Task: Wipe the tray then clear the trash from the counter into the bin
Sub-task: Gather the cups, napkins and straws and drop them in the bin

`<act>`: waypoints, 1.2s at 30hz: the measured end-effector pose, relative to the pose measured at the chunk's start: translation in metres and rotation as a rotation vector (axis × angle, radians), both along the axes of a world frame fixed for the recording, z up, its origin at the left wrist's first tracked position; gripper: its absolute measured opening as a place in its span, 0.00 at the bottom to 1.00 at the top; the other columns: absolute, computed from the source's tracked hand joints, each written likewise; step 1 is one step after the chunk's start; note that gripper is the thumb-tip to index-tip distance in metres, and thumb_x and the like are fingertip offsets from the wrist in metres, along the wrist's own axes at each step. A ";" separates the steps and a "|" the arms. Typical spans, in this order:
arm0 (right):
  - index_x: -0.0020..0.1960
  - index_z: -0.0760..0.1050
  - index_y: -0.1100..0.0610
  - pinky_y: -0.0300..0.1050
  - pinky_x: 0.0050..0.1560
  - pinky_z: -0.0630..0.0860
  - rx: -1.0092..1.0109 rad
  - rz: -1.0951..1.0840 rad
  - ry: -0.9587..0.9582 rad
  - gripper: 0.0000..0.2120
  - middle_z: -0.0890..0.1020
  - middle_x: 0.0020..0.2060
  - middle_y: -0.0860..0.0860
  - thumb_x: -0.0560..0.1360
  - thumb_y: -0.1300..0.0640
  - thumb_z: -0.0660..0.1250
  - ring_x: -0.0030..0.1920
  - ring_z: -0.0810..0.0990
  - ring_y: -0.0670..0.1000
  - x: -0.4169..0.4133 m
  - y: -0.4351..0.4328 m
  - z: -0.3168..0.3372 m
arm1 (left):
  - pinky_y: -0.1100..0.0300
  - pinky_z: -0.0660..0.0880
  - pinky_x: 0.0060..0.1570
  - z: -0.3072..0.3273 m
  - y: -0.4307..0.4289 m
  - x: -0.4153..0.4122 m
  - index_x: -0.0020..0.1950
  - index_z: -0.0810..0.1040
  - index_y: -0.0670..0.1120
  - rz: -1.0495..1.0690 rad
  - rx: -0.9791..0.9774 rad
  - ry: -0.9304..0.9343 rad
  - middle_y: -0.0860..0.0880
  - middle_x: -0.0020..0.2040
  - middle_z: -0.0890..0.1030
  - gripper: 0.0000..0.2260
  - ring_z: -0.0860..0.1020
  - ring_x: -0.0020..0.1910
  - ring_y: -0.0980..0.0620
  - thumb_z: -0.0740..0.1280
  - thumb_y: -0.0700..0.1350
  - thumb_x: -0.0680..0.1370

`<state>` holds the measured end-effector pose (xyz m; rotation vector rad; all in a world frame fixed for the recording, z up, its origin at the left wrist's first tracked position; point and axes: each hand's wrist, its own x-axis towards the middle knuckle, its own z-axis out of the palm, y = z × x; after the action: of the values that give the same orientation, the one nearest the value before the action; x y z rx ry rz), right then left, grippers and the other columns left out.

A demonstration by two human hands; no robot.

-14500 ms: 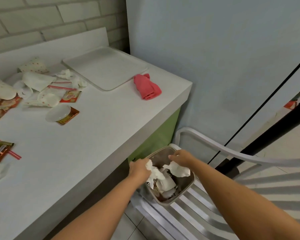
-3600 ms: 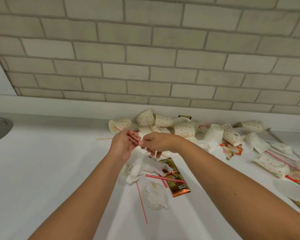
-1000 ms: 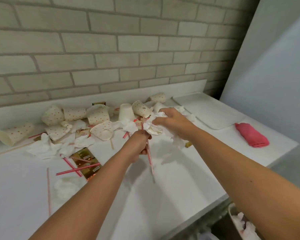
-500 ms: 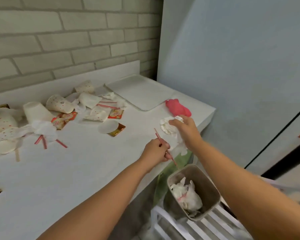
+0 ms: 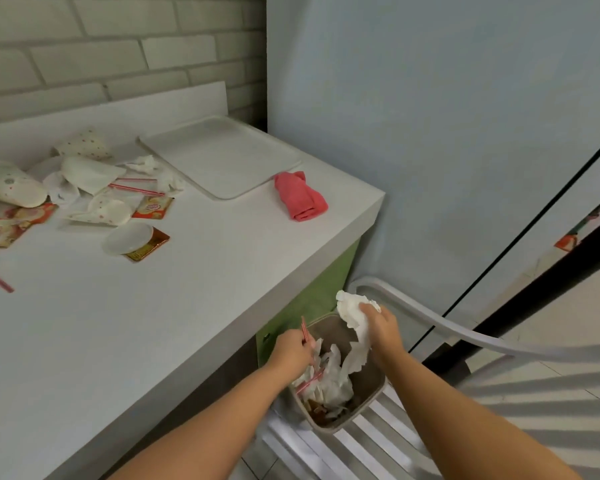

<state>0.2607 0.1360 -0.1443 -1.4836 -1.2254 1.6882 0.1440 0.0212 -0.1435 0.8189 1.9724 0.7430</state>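
The white counter (image 5: pixel 125 323) fills the left of the view, its near part bare and its far left strewn with trash: dotted paper cups (image 5: pixel 9 183), wrappers, napkins and straws, so clearing looks well short of done. The tray (image 5: pixel 222 157) lies flat in the back corner with a folded pink cloth (image 5: pixel 300 196) just beside it, probably parked there once the wiping was over. A slatted white chair (image 5: pixel 499 393) stands by the counter's end and carries the bin (image 5: pixel 368 407), which brings its mouth up within easy reach. The right hand (image 5: pixel 380 329) is closed around a crumpled white tissue (image 5: pixel 352 306) whose tail hangs into the bin. The left hand (image 5: pixel 293 351) pinches 1 or more red straws (image 5: pixel 305 332) over the rim, positioned so that both loads should drop inside.
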 end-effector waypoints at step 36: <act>0.49 0.72 0.68 0.44 0.41 0.77 0.406 1.584 -1.380 0.09 0.84 0.33 0.60 0.78 0.60 0.61 0.24 0.79 0.50 -0.161 -0.069 0.160 | 0.64 0.72 0.32 0.128 -0.075 -0.090 0.52 0.77 0.41 -0.085 0.121 0.137 0.49 0.36 0.75 0.08 0.74 0.30 0.54 0.59 0.39 0.79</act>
<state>0.0999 0.0668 0.0159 -1.2556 -3.8260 0.4473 0.0537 -0.0534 -0.0156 1.0442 2.0146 0.7791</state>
